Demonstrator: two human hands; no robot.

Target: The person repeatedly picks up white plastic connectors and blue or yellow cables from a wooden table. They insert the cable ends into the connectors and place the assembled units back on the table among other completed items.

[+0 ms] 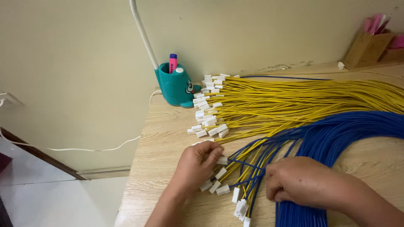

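Your right hand [301,180] presses closed over the blue wires [336,134], which run away to the right, while your left hand [198,164], just beside, pinches a white connector [222,160] at their near ends, yellow wires [294,103] fanned on the wooden table [168,138] beyond.
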